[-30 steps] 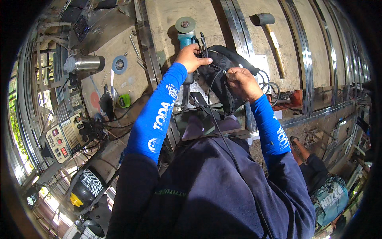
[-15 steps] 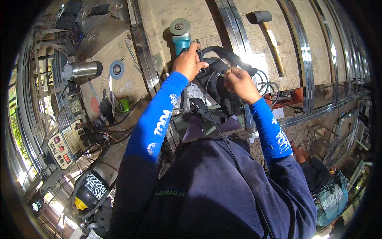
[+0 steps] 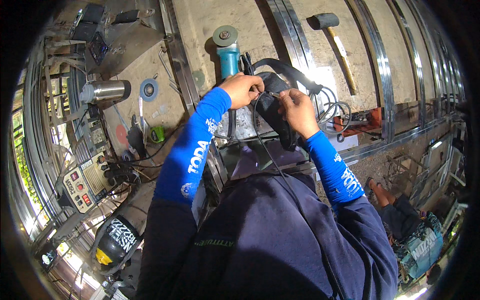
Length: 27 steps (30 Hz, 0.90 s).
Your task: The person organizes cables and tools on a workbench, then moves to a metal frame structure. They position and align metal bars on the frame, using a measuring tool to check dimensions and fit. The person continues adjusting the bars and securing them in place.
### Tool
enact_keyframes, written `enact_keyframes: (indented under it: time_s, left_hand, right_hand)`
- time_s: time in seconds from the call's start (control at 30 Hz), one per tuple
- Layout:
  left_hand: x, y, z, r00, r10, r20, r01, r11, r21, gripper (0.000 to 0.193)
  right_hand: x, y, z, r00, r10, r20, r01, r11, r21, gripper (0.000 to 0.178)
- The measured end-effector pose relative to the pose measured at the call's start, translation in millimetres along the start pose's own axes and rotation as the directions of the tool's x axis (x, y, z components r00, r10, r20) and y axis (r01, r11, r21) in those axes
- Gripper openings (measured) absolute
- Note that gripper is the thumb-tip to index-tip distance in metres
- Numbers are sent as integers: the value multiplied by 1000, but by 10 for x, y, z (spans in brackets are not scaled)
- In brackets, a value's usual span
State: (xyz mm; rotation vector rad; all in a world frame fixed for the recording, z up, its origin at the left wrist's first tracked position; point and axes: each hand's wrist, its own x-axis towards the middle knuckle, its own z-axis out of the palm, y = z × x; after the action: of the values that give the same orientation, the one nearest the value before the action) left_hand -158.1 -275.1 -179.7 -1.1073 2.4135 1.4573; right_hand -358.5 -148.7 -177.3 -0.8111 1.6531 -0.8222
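Both of my hands meet over a black mesh pouch-like item with a broad strap, on the metal frame in front of me. My left hand is closed, its fingertips pinching a thin black cable that runs down over my shirt. My right hand is closed too, thumb and finger pinching a small metallic piece by the cable's upper end; its exact kind is too small to tell. Just beyond my left hand lies a teal angle grinder with its disc facing up.
A rubber mallet lies at the far right between steel tubes. Looped grey cable lies beside my right hand. To the left are a steel tumbler, a grinding disc and a welding machine. Another person's legs show at lower right.
My left hand has left the dark strap by the grinder and moved down and right to the thin cable. My right hand has shifted slightly, bringing the hands closer. The mesh item sits lower and flatter.
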Motion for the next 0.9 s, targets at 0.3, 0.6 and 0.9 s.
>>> enact_keyframes:
  time_s: [0.3,0.6,0.9]
  left_hand:
    - [149,-107,-116,980,157,126,-177,971,163,24]
    - [-6,-47,21,979,147,-139,-164,979,-120,34]
    - [-57,-156,301,876,235,-422,-322,935,-147,23]
  right_hand:
    - [42,102,106,965,-234,-118,209,960,-188,28]
    - [-6,315,179,907,-391,-155,382,920,-85,18]
    - [15,263,124,950,-299,-93,289,952,-104,23]
